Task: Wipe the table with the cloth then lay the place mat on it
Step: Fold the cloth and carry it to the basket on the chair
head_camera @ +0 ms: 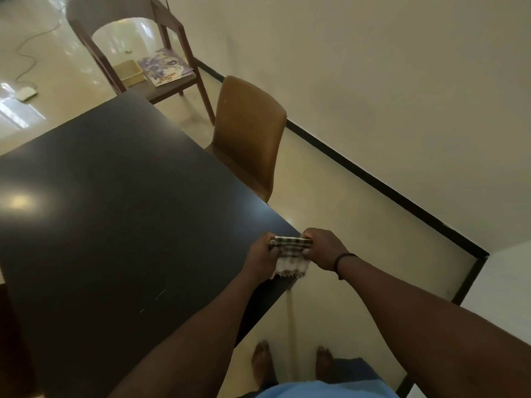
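A small checked cloth (pixel 290 254) with a frayed white lower edge is stretched between my two hands above the near right corner of the dark table (pixel 115 211). My left hand (pixel 263 255) grips its left end and my right hand (pixel 323 248) grips its right end. The cloth's fringe hangs down just over the table's edge. A place mat (pixel 163 67) with a purple flower print lies on the seat of a wooden chair (pixel 172 47) beyond the table's far end.
A brown padded chair (pixel 247 133) stands against the table's right side. A woven basket (pixel 129 73) sits beside the mat on the far chair. A white device with a cable (pixel 26 93) lies on the floor at far left. My bare feet (pixel 293 366) stand by the wall.
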